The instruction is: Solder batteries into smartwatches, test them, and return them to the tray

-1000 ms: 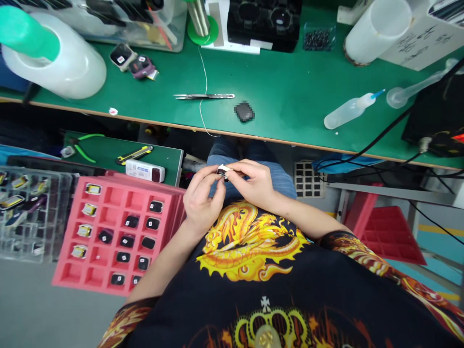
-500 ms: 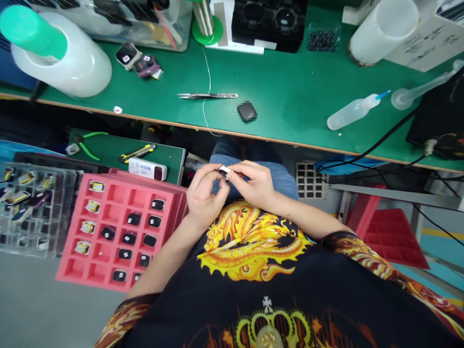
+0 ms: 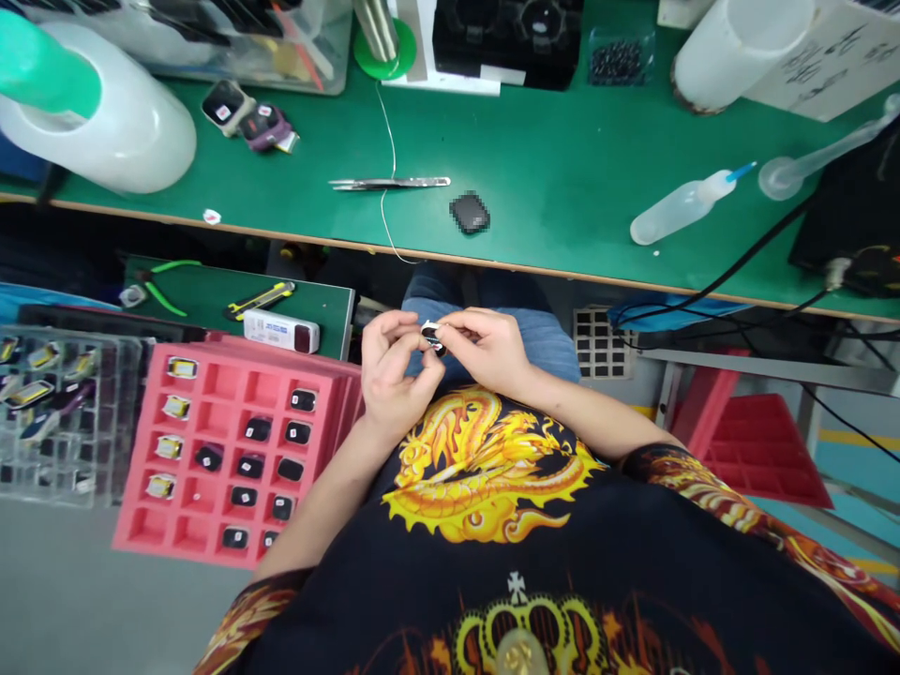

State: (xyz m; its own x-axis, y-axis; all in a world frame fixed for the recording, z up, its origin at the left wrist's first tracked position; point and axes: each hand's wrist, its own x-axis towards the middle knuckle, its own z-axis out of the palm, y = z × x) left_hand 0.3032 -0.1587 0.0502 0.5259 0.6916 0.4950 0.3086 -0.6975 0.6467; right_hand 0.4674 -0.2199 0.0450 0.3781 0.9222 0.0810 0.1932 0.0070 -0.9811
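Observation:
Between both hands, over my lap, is a small dark watch case point(image 3: 434, 338) with a pale edge; fingers cover much of it. My left hand point(image 3: 397, 366) pinches its left side with curled fingers. My right hand point(image 3: 487, 349) grips the other side between thumb and fingers. To the left of my hands, a pink foam tray point(image 3: 193, 450) carries several dark watch cases point(image 3: 251, 466) with small labels and several yellow-and-silver parts point(image 3: 169, 447). On the green bench point(image 3: 555, 169) ahead lie tweezers point(image 3: 390, 184) and a dark rounded object point(image 3: 470, 214), blurred in the picture.
Two watches point(image 3: 265, 128) lie near a white bottle point(image 3: 133, 122) with a green cap. A solder spool point(image 3: 380, 47) stands at the back. Rightward are a dropper bottle point(image 3: 682, 208) and black cables point(image 3: 738, 267). A yellow cutter point(image 3: 260, 300) and white box point(image 3: 281, 331) rest left.
The watch case has turned in my fingers and shows more of its dark face. My left index finger has shifted up and curled. The whole view has moved slightly.

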